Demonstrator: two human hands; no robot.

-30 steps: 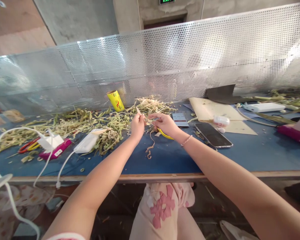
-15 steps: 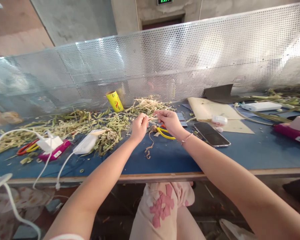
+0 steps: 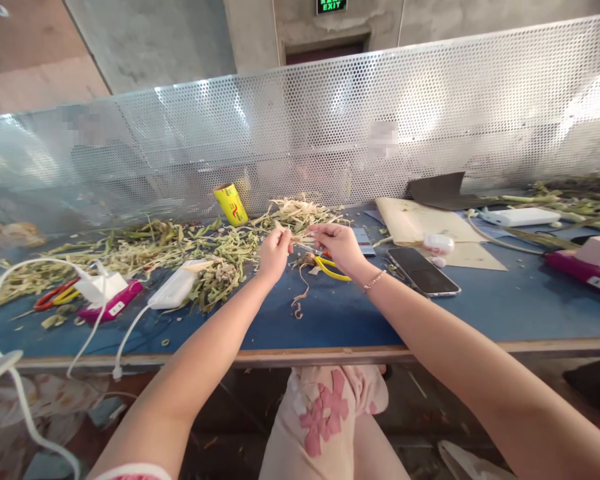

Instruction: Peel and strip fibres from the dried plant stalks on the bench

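Observation:
Pale dried plant strips stretch between my two hands, over the blue table. The fingers of my left hand are closed on one end. On the other side my right hand pinches the strips between thumb and fingertips. Just below lies a pair of yellow-handled scissors or pliers, partly covered by my right hand. A thin curled brown strand rests in front of it. Behind my hands is a heap of pale dried strips, and to the left a pile of dried green leaves.
A yellow cardboard tube stands tilted at the back. To the right lie a black phone, an earbud case and beige paper. White chargers, cables and a magenta power strip occupy the left. A perforated metal screen borders the table.
My left hand has shifted slightly left, so the gap between my hands is wider. Both hands keep their grip on the strips.

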